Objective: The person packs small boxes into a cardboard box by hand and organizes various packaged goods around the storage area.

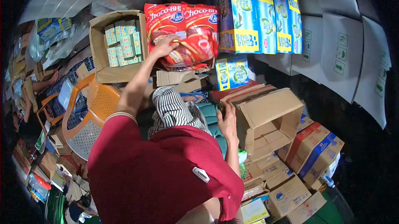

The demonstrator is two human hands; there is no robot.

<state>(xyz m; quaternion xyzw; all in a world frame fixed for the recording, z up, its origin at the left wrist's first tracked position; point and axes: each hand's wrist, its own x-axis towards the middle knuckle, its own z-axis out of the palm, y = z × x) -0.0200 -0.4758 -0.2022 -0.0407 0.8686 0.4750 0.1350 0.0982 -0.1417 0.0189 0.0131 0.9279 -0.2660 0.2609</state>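
Observation:
My left hand (165, 47) reaches out to a box of red biscuit packets (166, 16) printed "Choco-Bhi". Its fingers are closed on the top of a biscuit packet (193, 51) that lies tilted at the front. My right hand (227, 122) is lower down, beside an open cardboard box (272, 110). Its fingers are stretched out and apart, close to the box's left side; I cannot tell whether they touch it. No object shows in that hand.
Left of the packets, a cardboard carton (97, 43) holds several small green boxes (126, 45). Blue cartons (245, 16) stand to the right, with white cartons (343, 53) beyond. An orange plastic chair (99, 99) is at left; flattened cardboard (289, 195) lies lower right.

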